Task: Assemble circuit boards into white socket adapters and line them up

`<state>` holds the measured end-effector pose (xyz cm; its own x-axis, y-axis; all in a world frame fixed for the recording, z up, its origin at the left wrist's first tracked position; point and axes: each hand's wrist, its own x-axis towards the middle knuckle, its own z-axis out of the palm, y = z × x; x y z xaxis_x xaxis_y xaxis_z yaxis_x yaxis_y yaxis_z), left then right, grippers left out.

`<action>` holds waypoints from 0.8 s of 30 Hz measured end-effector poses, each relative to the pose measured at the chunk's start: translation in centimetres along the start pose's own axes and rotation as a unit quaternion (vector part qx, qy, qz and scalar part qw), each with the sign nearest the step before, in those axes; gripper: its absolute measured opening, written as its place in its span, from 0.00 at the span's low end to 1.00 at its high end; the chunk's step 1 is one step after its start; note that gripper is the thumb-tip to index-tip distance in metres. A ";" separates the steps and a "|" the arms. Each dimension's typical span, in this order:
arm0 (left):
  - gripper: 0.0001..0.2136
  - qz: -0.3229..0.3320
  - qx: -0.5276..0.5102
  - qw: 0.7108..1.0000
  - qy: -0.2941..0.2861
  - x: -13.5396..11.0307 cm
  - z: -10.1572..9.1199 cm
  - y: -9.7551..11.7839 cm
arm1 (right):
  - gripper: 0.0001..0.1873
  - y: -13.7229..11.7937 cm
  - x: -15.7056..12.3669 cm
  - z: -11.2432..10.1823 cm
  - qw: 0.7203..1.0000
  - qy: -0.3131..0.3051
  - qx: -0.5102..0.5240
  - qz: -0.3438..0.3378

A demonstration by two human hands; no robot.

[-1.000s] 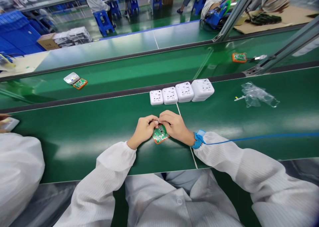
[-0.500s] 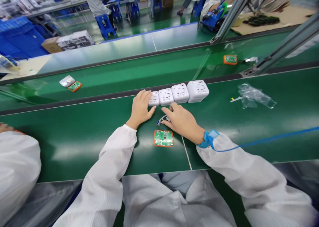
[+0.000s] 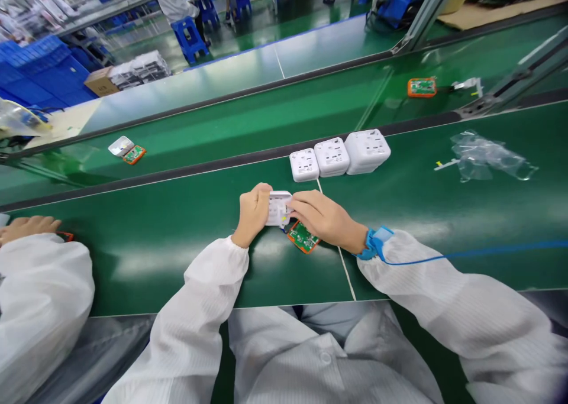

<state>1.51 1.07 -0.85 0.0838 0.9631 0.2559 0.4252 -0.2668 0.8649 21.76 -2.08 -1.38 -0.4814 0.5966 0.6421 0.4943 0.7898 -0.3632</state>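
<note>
My left hand (image 3: 255, 215) is closed on a white plastic housing (image 3: 277, 207), its hollow inner side facing up. At the right edge of that housing, the fingers of my right hand (image 3: 326, 217) pinch a small white wired part (image 3: 287, 210) with a bit of yellow on it. Just below my right fingers a green circuit board (image 3: 303, 237) in an orange frame lies tilted on the green bench, partly covered by the hand. A blue strap (image 3: 375, 242) with a cord circles my right wrist.
White housings (image 3: 331, 157) stand in a row along the bench's back ledge. To the right lie a clear plastic bag (image 3: 488, 155) and a small white strip (image 3: 447, 165). Other framed boards (image 3: 422, 87) rest beyond the ledge. A co-worker's hand (image 3: 29, 229) is at far left.
My left hand has taken the leftmost housing off the row, brought it nearer and turned its inside up. My right hand has lifted the wired part to it. The board has rotated.
</note>
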 end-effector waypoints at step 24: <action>0.10 -0.008 -0.022 0.996 -0.090 -1.0 1.6 0.0 | 0.14 0.7 1.0 0.3 0.993 0.002 -0.076 0.091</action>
<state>2.87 0.19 -1.81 0.2385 0.9573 0.1633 0.3884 -0.2481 0.8875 21.39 -0.91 -1.15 -0.3721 0.7266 0.5776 0.6761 0.6386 -0.3676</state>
